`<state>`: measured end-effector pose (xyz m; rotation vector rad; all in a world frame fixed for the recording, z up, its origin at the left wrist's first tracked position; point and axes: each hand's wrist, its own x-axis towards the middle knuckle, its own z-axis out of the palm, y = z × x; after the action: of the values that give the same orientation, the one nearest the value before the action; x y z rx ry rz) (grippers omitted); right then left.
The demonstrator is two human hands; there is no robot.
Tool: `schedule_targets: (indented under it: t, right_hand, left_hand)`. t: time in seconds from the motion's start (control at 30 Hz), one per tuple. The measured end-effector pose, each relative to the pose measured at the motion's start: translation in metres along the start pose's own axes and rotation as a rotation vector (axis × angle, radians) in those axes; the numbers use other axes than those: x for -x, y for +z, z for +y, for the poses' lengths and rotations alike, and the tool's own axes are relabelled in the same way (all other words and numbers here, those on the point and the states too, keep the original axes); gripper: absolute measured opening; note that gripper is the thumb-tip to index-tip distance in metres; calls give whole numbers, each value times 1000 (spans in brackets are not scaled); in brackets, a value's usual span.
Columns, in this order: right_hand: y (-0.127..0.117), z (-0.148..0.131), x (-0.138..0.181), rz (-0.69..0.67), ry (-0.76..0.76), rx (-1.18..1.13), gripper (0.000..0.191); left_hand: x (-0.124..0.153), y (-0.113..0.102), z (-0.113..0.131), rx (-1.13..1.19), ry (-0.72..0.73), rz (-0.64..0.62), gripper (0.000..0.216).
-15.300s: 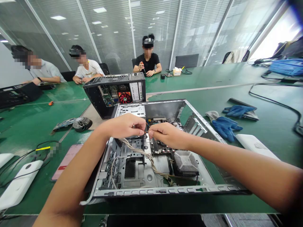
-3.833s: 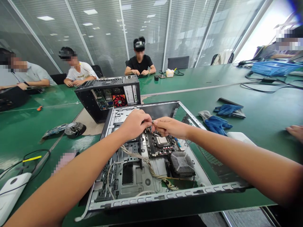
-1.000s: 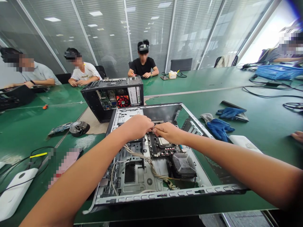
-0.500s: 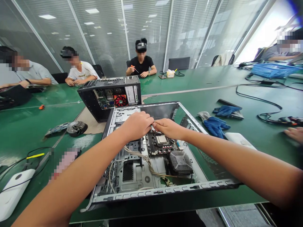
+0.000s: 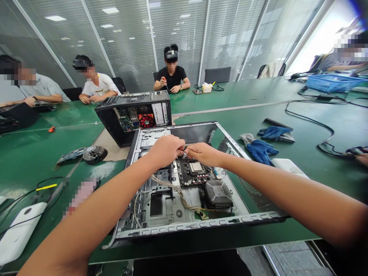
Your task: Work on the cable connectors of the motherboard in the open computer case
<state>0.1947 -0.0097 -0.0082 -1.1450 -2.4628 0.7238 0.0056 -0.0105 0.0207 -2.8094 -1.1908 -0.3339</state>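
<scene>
An open computer case [image 5: 201, 229] lies on its side in front of me. Over the upper part of its motherboard [image 5: 186, 177], my left hand [image 5: 167, 150] is closed, with fingers curled down. Just right of it, my right hand [image 5: 203, 154] is closed too, thumb and fingers pinched close to the left fingertips. Whatever the fingers hold is hidden or too small to name. Below my right hand a bare processor [image 5: 196, 167] sits in its socket. A heatsink [image 5: 218, 193] rests nearer to me, beside a bundle of beige cables [image 5: 178, 193].
Behind the case stands a second computer tower [image 5: 132, 119] with a red fan. Blue gloves [image 5: 260, 150] lie to the right, a loose fan part [image 5: 94, 154] to the left. Black cables [image 5: 313, 120] cross the green table. A person [image 5: 171, 74] opposite holds a screwdriver.
Both my hands stay nearly in place, fingertips still close together. The view has shifted slightly. At the right edge, another person's hand has moved mostly out of sight.
</scene>
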Motion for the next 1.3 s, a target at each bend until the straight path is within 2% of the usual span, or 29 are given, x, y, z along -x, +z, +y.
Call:
schedule_targets:
  t: [0.13, 0.53, 0.83, 1.17, 1.3]
  right_hand:
    - [0, 1, 0, 9, 12, 26, 32]
    - [-2, 1, 0, 15, 6, 29, 32]
    - [0, 4, -2, 25, -4, 51, 31]
    - [-1, 4, -1, -5, -7, -123, 34]
    - [-2, 2, -1, -8, -12, -32, 31]
  left_hand:
    - [-1, 0, 4, -16, -46, -16, 17]
    - [-1, -1, -2, -11, 24, 51, 14]
    - [0, -4, 5, -91, 9, 26, 16]
    - [-1, -5, -1, -66, 50, -13, 17]
    - [-1, -6, 1, -102, 64, -30, 19]
